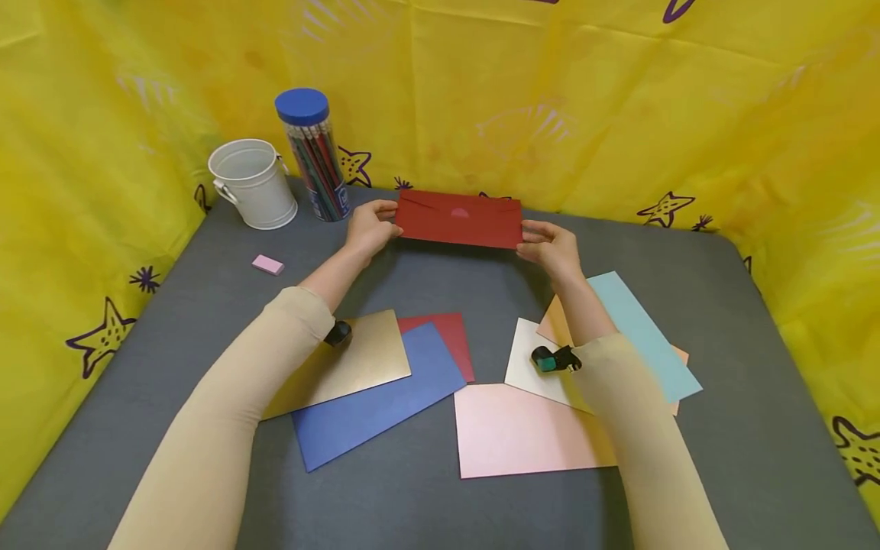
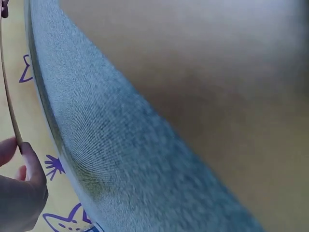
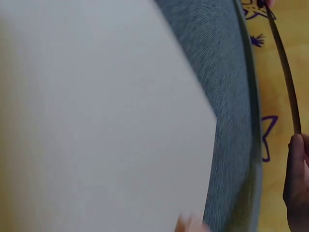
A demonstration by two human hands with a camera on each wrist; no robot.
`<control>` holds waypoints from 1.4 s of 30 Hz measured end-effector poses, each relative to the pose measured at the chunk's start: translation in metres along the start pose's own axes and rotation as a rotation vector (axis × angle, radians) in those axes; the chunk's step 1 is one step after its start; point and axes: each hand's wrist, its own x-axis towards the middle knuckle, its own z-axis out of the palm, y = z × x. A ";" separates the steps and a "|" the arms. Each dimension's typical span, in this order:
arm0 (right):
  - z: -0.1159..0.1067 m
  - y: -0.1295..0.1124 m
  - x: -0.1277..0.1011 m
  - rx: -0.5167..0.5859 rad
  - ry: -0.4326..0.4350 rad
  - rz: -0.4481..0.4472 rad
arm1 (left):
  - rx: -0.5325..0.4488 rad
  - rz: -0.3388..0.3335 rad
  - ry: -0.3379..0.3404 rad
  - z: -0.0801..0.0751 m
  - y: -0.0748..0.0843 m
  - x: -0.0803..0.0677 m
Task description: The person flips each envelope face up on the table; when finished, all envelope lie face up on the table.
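A dark red envelope (image 1: 459, 219) with its flap closed is held flat above the far part of the grey table (image 1: 426, 283). My left hand (image 1: 370, 227) pinches its left end and my right hand (image 1: 550, 246) pinches its right end. In the left wrist view the envelope (image 2: 9, 96) shows edge-on as a thin line above my left hand (image 2: 19, 188). The right wrist view likewise shows the envelope's edge (image 3: 285, 72) above my right hand (image 3: 297, 179).
Several cards and envelopes lie near me: gold (image 1: 357, 359), blue (image 1: 378, 397), red (image 1: 450, 340), pink (image 1: 522, 431), cream (image 1: 536, 367), light blue (image 1: 639, 328). A white bucket (image 1: 253, 183), a tube of pencils (image 1: 312, 153) and a pink eraser (image 1: 267, 264) sit at the far left. Yellow cloth walls surround the table.
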 end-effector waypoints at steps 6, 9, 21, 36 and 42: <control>0.016 0.002 0.014 0.112 0.034 0.077 | 0.064 -0.029 0.091 0.001 -0.003 0.009; 0.022 0.004 0.018 0.128 0.051 0.110 | 0.102 -0.035 0.111 0.001 -0.003 0.012; 0.032 0.012 0.026 0.018 0.147 0.157 | 0.156 -0.066 0.097 0.000 -0.009 0.012; 0.037 0.013 0.022 -0.059 0.162 0.112 | 0.298 -0.025 0.087 -0.001 -0.010 0.011; 0.037 0.012 0.022 -0.075 0.172 0.115 | 0.322 -0.001 0.059 -0.003 -0.008 0.012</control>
